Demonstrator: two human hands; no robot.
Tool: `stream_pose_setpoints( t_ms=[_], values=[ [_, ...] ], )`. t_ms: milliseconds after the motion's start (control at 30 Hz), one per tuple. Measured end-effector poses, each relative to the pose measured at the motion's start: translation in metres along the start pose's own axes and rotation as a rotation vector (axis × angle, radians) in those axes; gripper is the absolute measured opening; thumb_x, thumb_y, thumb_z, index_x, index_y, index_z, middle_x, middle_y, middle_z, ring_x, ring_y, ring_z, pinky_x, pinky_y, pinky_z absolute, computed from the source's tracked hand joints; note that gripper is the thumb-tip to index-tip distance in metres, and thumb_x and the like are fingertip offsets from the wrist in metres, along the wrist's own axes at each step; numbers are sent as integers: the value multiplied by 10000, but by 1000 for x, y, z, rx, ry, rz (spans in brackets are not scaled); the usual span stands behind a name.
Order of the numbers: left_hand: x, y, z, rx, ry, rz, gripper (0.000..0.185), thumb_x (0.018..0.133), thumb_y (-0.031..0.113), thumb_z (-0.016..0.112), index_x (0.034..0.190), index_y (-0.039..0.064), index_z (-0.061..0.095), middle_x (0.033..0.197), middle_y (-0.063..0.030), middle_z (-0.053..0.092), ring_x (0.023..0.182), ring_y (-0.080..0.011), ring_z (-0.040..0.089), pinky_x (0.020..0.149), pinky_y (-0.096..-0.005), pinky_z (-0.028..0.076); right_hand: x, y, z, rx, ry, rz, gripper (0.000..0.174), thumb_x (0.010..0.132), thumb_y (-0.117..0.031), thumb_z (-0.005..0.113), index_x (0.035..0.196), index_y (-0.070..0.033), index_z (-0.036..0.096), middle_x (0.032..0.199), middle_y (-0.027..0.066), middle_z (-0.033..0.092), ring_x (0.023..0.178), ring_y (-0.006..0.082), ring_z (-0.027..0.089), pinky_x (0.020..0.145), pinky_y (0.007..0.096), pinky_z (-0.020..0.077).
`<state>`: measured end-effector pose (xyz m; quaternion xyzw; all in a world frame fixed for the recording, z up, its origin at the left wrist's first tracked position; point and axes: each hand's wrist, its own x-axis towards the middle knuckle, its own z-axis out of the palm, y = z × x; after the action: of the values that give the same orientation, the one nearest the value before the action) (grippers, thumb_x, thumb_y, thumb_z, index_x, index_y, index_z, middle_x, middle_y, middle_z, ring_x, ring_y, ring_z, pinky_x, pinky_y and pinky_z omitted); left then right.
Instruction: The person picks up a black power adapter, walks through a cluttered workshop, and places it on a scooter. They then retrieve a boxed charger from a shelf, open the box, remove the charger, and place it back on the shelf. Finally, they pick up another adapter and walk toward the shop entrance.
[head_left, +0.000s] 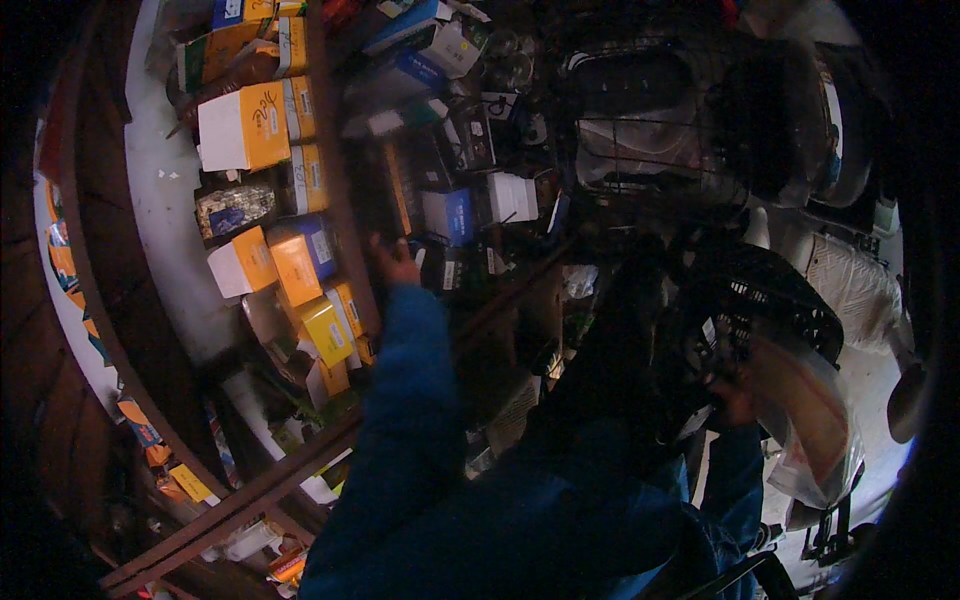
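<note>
My left hand (397, 264) reaches into a shelf of small boxes. Its fingers look apart, with nothing seen between them; it is beside the dark shelf rail. A blue and white box (450, 216) lies to its right, and orange and white boxes (241, 262) stand across the rail to its left. On the right side, my right hand (733, 397) is at a black plastic basket (780, 281), partly in shadow, and its grip cannot be made out. A clear plastic bag (817, 442) hangs beside this hand, with something brownish in it.
Brown metal shelf rails (247, 502) cross the left and lower view. A black wire basket (637, 150) stands at the upper right. A padded white cover (855, 285) lies near the right edge. More orange boxes (262, 124) fill the upper left shelf.
</note>
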<state>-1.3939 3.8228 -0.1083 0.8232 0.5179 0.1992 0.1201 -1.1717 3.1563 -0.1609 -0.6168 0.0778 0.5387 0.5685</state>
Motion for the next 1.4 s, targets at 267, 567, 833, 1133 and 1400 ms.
stream_pose_setpoints(
  t_ms=[267, 567, 833, 1133, 1400],
  values=[
    [-66, 68, -51, 451, -363, -214, 799, 845, 107, 812, 1525, 25, 400, 1561, -233, 443, 1416, -378, 468, 1211, -486, 351, 6, 17, -10, 75, -25, 58, 545, 810, -162, 846, 1307, -35, 665, 1283, 110, 706, 1136, 267, 657, 1001, 430, 513],
    [-42, -162, 6, 660, -304, -242, 423, 968, 148, 652, 1363, 3, 615, 1343, -243, 651, 1265, -365, 621, 1107, -458, 483, 0, 46, -11, 268, 158, 25, 220, 802, -79, 785, 1012, -42, 729, 1011, 85, 726, 950, 217, 670, 879, 396, 540],
    [-30, -238, 18, 1161, -456, -80, 417, 1070, 243, 448, 1405, 68, 626, 1524, -194, 522, 1444, -341, 449, 1227, -515, 277, 4, 54, -28, 267, 44, 121, 468, 778, -121, 823, 1206, -49, 651, 1152, 87, 683, 1054, 256, 636, 940, 412, 519],
    [-40, -224, 5, 1659, -787, -209, 493, 1081, 331, 402, 1491, 115, 572, 1670, -129, 352, 1557, -365, 258, 1268, -605, 98, 6, 47, -23, 255, 72, 128, 558, 773, -130, 833, 1280, -68, 611, 1212, 89, 654, 1104, 271, 610, 958, 416, 505],
    [-32, -173, -10, 1562, -684, -255, 439, 1040, 291, 481, 1400, 67, 594, 1553, -159, 401, 1451, -364, 341, 1213, -557, 196, 2, 25, -7, 319, 96, 125, 299, 800, -89, 768, 1083, -82, 674, 993, 31, 694, 932, 201, 645, 831, 372, 533]
  ],
)
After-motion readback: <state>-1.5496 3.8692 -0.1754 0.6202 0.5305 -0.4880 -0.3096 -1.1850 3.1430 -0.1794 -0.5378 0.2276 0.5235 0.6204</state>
